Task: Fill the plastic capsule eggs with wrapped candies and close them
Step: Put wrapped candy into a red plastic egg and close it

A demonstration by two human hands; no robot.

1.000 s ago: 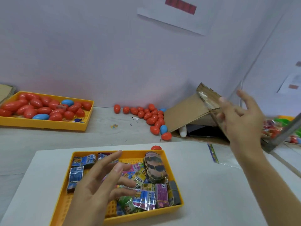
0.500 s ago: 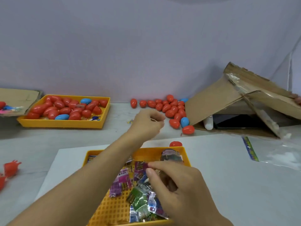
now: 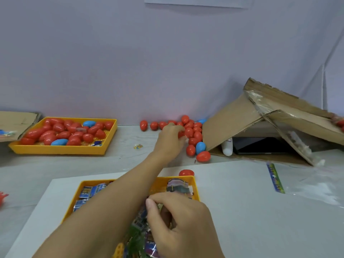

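Note:
My left hand (image 3: 170, 139) reaches across to the loose pile of red and blue capsule eggs (image 3: 194, 135) by the back wall, and its fingers curl round a red egg (image 3: 181, 134) at the pile's left edge. Close in front of me, my right hand (image 3: 180, 226) is down in the near yellow tray (image 3: 195, 185) of wrapped candies (image 3: 89, 192). Its thumb and curled fingers pinch a wrapped candy (image 3: 159, 206) that the hand mostly hides. One red egg (image 3: 186, 172) lies just behind that tray.
A second yellow tray (image 3: 55, 149) holding several closed eggs (image 3: 61, 132) stands at the back left. A torn cardboard box (image 3: 232, 123) lies on its side at the back right, and a clear plastic bag (image 3: 307, 189) lies on the white board (image 3: 242, 211).
My left hand has stretched farther back and right, from the table's middle into the egg pile, and closed on a red egg. My right hand stays in the candy tray.

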